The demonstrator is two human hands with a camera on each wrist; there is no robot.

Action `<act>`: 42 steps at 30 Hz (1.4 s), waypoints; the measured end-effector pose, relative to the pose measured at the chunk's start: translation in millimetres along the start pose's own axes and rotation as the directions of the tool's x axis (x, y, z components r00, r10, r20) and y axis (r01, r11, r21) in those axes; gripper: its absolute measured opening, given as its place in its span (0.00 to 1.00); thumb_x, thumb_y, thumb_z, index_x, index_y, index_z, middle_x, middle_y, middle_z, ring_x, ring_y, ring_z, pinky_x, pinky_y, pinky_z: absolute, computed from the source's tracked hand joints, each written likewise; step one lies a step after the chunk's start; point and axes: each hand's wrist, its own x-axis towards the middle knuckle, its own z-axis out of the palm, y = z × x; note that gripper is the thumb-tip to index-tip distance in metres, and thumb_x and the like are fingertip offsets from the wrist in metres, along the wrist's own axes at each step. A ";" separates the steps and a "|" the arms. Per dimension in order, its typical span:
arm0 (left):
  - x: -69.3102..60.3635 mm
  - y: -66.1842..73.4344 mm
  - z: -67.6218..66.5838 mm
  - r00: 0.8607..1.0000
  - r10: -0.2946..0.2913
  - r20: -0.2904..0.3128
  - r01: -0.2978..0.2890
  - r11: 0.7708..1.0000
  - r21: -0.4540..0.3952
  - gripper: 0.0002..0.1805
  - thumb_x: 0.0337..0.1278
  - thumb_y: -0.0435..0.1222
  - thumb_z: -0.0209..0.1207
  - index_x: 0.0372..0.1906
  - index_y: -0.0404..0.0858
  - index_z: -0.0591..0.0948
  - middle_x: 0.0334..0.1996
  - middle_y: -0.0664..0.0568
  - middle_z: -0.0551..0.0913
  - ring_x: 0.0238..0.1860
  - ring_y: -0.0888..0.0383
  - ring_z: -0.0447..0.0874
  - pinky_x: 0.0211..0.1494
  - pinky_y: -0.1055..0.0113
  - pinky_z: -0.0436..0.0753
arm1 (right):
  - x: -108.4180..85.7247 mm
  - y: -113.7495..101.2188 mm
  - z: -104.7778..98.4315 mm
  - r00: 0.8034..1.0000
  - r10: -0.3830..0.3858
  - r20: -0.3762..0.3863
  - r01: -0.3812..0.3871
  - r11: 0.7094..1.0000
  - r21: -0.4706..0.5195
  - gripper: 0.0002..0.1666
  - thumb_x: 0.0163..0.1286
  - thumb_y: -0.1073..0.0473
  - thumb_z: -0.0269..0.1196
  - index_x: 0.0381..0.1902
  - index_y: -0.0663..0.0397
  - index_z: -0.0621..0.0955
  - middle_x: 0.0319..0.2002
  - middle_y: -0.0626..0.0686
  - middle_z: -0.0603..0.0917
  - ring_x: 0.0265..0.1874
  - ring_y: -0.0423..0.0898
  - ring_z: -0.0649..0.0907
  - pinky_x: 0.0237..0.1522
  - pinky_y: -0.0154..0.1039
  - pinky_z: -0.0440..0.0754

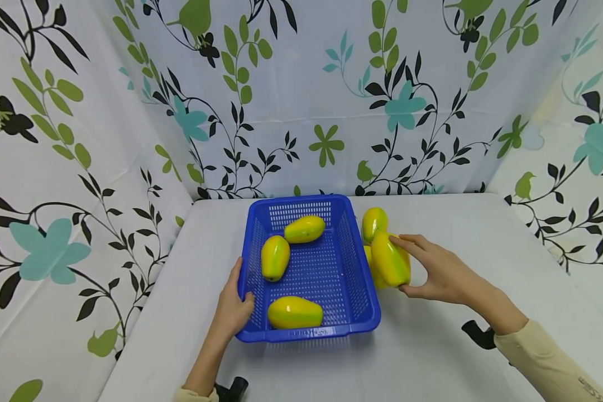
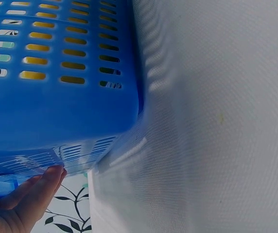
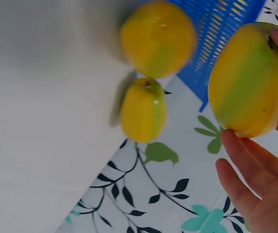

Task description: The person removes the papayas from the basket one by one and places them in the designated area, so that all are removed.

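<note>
My right hand (image 1: pixel 444 273) grips a yellow papaya (image 1: pixel 391 259) with a green streak, thumb at one end and fingertips at the other. In the right wrist view this papaya (image 3: pixel 251 80) is off the table, beside the basket. Two more papayas lie on the table at the basket's right: one farther back (image 1: pixel 374 223), the other (image 1: pixel 368 257) mostly hidden behind the held one. My left hand (image 1: pixel 233 307) holds the left rim of a blue plastic basket (image 1: pixel 309 333), thumb over the edge and fingers along the outer wall. Inside lie three papayas (image 1: pixel 295 312), well apart.
A white cloth covers the table (image 1: pixel 432 352). Behind and at both sides hangs a curtain (image 1: pixel 301 84) printed with leaves, flowers and birds. Dark wrist-camera mounts (image 1: pixel 478 334) sit at both sleeves.
</note>
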 end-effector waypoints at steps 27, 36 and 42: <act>0.5 1.4 0.2 1.000 0.011 0.000 -0.011 1.000 -0.001 0.44 0.55 0.20 0.48 0.78 0.32 0.48 0.76 0.33 0.51 0.73 0.32 0.52 0.70 0.38 0.57 | -42.9 -11.9 29.1 0.999 -0.003 0.039 0.003 1.000 0.011 0.57 0.43 0.47 0.80 0.71 0.47 0.69 0.63 0.55 0.75 0.53 0.55 0.81 0.48 0.56 0.83; 1.8 -1.3 0.5 1.000 0.011 -0.010 -0.011 1.000 0.007 0.43 0.55 0.21 0.49 0.78 0.32 0.48 0.76 0.34 0.52 0.73 0.32 0.53 0.69 0.37 0.59 | -51.6 -14.0 47.5 0.996 -0.040 0.085 0.039 0.999 0.022 0.56 0.45 0.43 0.78 0.72 0.47 0.69 0.62 0.53 0.76 0.52 0.52 0.81 0.49 0.53 0.83; 1.9 -1.2 0.7 1.000 0.007 0.001 -0.007 1.000 0.000 0.44 0.56 0.21 0.48 0.78 0.33 0.48 0.76 0.34 0.51 0.74 0.33 0.52 0.70 0.38 0.57 | -50.8 -10.0 57.7 0.993 -0.067 0.093 0.066 0.998 0.016 0.55 0.46 0.43 0.78 0.71 0.50 0.69 0.62 0.55 0.76 0.51 0.53 0.81 0.48 0.53 0.83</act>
